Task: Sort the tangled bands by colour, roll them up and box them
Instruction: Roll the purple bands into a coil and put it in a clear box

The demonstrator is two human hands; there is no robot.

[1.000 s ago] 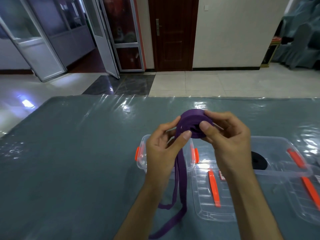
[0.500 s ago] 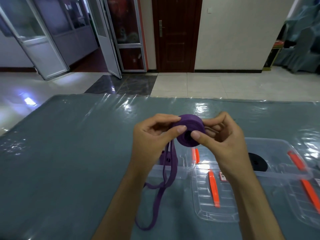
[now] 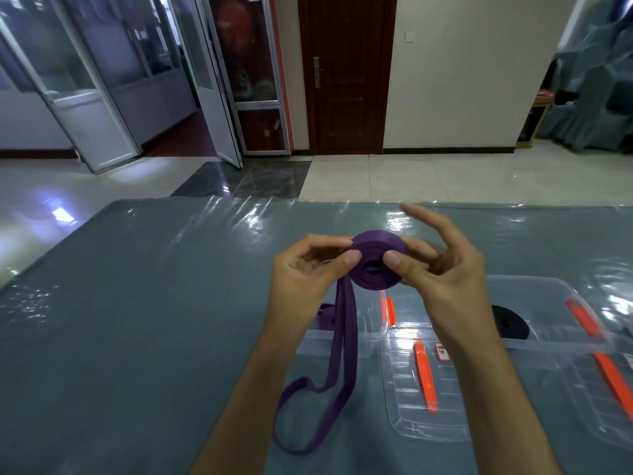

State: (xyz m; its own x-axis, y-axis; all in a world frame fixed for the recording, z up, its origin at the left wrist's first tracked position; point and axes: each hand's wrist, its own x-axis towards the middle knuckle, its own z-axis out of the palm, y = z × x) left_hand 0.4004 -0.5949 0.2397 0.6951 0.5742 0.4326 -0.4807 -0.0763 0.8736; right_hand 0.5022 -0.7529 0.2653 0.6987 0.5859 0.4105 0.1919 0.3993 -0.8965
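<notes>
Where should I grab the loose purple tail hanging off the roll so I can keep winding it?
Probably pinch the loose tail just below the purple roll, coming in from the left with the left hand. There the two strands hang flat, side by side and taut, while lower down they sag into a slack loop on the table. The right hand already steadies the roll.

We see only two forearms and two hands of the person, nothing more of the body. Both forearms are bare up to the bottom edge of the view; we find no sleeve, no glove, no watch, no ring, no strap. The left hand (image 3: 308,279) and right hand (image 3: 442,279) have short, plain nails, without polish as far as we can tell.
</notes>
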